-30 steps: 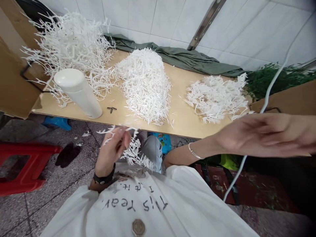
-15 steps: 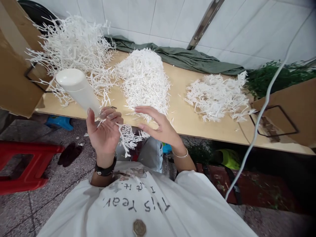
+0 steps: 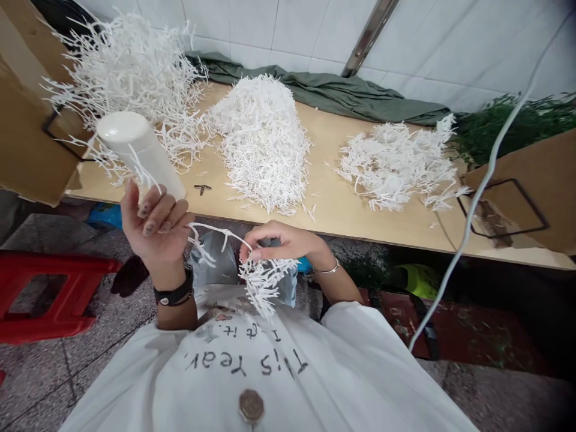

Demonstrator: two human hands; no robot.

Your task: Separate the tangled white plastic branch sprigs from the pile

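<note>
My left hand is raised palm up near the table's front edge, its fingers curled round a white branched strand. The strand runs across to my right hand, which pinches it above a bushy cluster of short white tips hanging over my lap. Just behind my left hand a white bottle-shaped container stands on the table. Beyond the hands lie a loose tangle of white branches on the left, a dense heap of short white pieces in the middle and a smaller pile on the right.
Cardboard boxes stand at both table ends. A green cloth lies along the tiled wall. A white cable crosses the right side. Small dark pieces rest on the table. A red stool stands at the lower left.
My left hand has moved left and its fingers have curled round the strand. My right hand has come down and closed on the strand, and the white cluster has shifted right.
</note>
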